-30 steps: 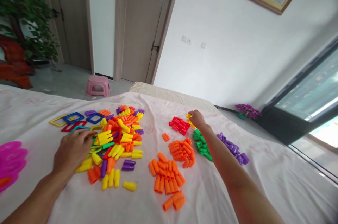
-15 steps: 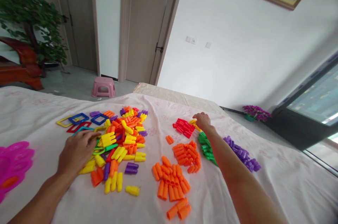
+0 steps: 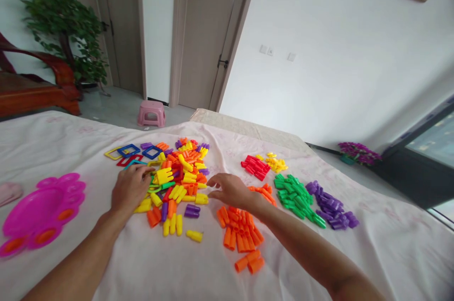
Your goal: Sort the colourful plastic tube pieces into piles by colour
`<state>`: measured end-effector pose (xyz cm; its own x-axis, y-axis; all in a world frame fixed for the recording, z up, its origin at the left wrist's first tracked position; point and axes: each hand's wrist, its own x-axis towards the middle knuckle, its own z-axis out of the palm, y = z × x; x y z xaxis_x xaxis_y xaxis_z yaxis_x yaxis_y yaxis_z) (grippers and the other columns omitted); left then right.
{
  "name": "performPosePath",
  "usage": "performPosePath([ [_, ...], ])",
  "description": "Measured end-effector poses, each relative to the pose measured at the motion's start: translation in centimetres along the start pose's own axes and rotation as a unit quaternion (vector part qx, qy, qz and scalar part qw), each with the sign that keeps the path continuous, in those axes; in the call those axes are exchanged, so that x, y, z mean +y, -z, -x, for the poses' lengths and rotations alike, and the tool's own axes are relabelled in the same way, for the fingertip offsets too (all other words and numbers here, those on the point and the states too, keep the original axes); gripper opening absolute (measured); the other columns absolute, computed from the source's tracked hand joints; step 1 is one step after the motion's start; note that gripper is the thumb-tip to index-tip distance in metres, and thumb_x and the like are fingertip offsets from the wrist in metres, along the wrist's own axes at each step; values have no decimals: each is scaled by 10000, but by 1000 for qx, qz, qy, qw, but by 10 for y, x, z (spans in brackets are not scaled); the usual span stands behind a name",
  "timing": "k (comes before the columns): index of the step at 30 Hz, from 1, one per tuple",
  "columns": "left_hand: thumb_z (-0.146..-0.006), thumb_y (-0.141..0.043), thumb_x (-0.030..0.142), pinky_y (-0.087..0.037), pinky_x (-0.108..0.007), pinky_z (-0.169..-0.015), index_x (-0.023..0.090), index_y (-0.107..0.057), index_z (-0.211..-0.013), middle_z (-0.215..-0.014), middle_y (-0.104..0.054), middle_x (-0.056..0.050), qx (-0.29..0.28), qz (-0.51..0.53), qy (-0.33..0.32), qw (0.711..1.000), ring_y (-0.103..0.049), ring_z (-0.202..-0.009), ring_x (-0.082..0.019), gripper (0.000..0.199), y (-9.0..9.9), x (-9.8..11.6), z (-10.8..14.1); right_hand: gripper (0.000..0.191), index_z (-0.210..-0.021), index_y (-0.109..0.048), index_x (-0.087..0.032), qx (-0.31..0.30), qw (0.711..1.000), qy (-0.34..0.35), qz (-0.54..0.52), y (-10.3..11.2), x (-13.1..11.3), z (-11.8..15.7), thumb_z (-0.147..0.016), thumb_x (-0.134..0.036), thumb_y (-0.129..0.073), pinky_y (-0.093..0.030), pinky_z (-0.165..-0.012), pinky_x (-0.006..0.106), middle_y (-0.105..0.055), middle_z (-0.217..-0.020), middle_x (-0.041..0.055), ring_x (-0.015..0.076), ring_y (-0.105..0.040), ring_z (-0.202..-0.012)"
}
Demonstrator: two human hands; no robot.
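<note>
A mixed pile of plastic building pieces (image 3: 184,166) in yellow, orange, purple, red and green lies on the cloth. At its left edge is my left hand (image 3: 129,188), fingers apart over the pieces, their tips partly hidden. My right hand (image 3: 229,190) hovers at the pile's right side, thumb and fingers apart, close to a yellow piece (image 3: 201,198). Beneath and beyond the right arm lie single-colour groups: orange pieces (image 3: 241,227), red pieces (image 3: 255,167), yellow pieces (image 3: 277,164), green pieces (image 3: 293,195) and purple pieces (image 3: 329,206).
A pink paw-shaped tray (image 3: 33,211) lies on the cloth-covered surface (image 3: 159,272) at left. Square plastic frames (image 3: 129,150) sit behind my left hand. Beyond the surface stand a pink stool (image 3: 152,113), a wooden chair (image 3: 39,95) and a potted plant (image 3: 65,27).
My right hand has come back leftward from the yellow group to the mixed pile. More yellow pieces now show beside the red ones. My left hand stays by the pile; the view has shifted.
</note>
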<state>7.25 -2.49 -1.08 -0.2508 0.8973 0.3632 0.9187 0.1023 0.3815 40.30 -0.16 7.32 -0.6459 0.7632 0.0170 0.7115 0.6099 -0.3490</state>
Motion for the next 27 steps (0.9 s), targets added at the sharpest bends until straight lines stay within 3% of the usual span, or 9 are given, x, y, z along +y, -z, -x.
performPosePath([
  [3, -942, -381, 299, -447, -435, -1043, 219, -774, -1118, -1244, -696, -103, -7, 2, 2, 1000, -611, -1122, -295, 438, 1, 0, 0, 353, -1187, -719, -218, -36, 997, 20, 59, -16, -15, 0, -881, -389, -766, -503, -872, 334, -738, -1155, 95, 248, -670, -1076],
  [6, -950, -379, 311, -445, -439, -1054, 228, -769, -1136, -1256, -688, -104, -11, -1, 9, 1000, -609, -1140, -298, 440, -1, -1, 0, 302, -1182, -709, -206, -50, 994, 31, 89, -24, -19, 2, -917, -350, -716, -497, -875, 339, -723, -1143, 102, 248, -661, -1067],
  [11, -956, -379, 324, -454, -445, -1057, 225, -762, -1142, -1250, -692, -106, -20, -7, 0, 1000, -624, -1120, -286, 438, -7, -8, -3, 300, -1185, -689, -195, 3, 999, -10, 45, -8, 1, 8, -905, -297, -724, -488, -792, 284, -703, -1142, 94, 191, -664, -943],
  [15, -971, -344, 345, -441, -464, -1072, 219, -751, -1169, -1256, -686, -119, -19, -7, -16, 1000, -617, -1150, -298, 470, -10, -13, -4, 236, -1096, -741, -178, 130, 985, -107, 34, 37, 63, 16, -862, -209, -725, -477, -783, 266, -732, -1026, 74, 181, -670, -899],
  [19, -963, -352, 336, -436, -478, -1067, 210, -746, -1156, -1265, -680, -124, -14, -20, -17, 1000, -615, -1150, -307, 456, -13, -15, -4, 255, -1104, -770, -175, 192, 939, -275, 78, 80, 148, 30, -868, -227, -688, -479, -792, 273, -770, -1017, 74, 204, -695, -927],
  [23, -966, -349, 335, -430, -449, -1075, 218, -738, -1158, -1276, -675, -112, -16, -34, -19, 999, -613, -1157, -289, 449, -15, -17, -5, 313, -1185, -762, -182, 173, 902, -364, 154, 93, 211, 40, -888, -237, -677, -474, -841, 260, -753, -1146, 100, 220, -685, -1056],
  [27, -969, -351, 350, -425, -453, -1090, 232, -736, -1171, -1293, -669, -102, -16, -24, -10, 1000, -614, -1151, -289, 450, -17, -19, -5, 356, -1251, -737, -211, 132, 899, -369, 196, 85, 239, 36, -900, -239, -686, -470, -884, 267, -697, -1258, 117, 226, -661, -1112],
])
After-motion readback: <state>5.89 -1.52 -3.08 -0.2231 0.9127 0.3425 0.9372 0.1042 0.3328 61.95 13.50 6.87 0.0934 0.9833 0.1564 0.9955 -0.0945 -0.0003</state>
